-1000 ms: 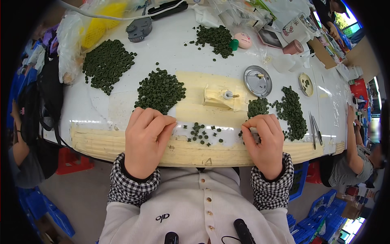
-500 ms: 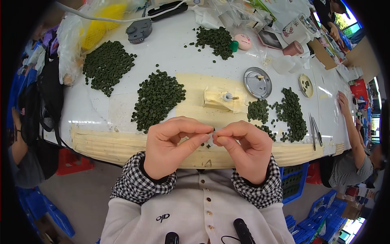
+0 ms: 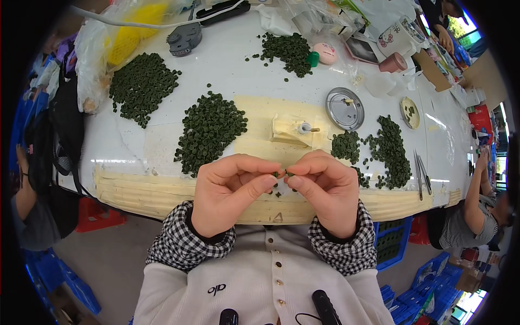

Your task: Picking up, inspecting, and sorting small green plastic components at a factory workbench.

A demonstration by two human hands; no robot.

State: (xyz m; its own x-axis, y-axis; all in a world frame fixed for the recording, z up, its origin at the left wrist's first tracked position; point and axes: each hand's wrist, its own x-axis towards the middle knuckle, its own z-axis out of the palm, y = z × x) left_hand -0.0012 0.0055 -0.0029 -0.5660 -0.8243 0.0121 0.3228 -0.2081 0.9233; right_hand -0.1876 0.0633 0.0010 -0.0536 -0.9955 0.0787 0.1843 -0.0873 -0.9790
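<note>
Near the table's front edge my left hand [image 3: 227, 192] pinches a small dark green piece [image 3: 278, 174] between thumb and forefinger. Close beside it, my right hand [image 3: 328, 190] pinches another small green piece [image 3: 289, 174]; the fingertips cover most of both. Below the fingertips a few green bits lie on the yellowish edge tape. Beyond my left hand spreads a pile of small round dark green parts [image 3: 210, 130]. Past my right hand lie a smaller flat group of green parts [image 3: 345, 147] and a longer pile [image 3: 394, 154]. A tape-wrapped block [image 3: 292, 132] with a metal pin stands straight ahead.
More green parts are heaped at the far left [image 3: 142, 86] and far centre [image 3: 287, 53]. A round metal lid [image 3: 345, 109], a small dish [image 3: 410, 112] and tweezers [image 3: 418, 176] lie to the right. A grey tool [image 3: 184, 39] sits at the back. Other people flank the table.
My fingertips have parted slightly, so green pieces now show at both hands. The person on the right has drawn a hand back from the table.
</note>
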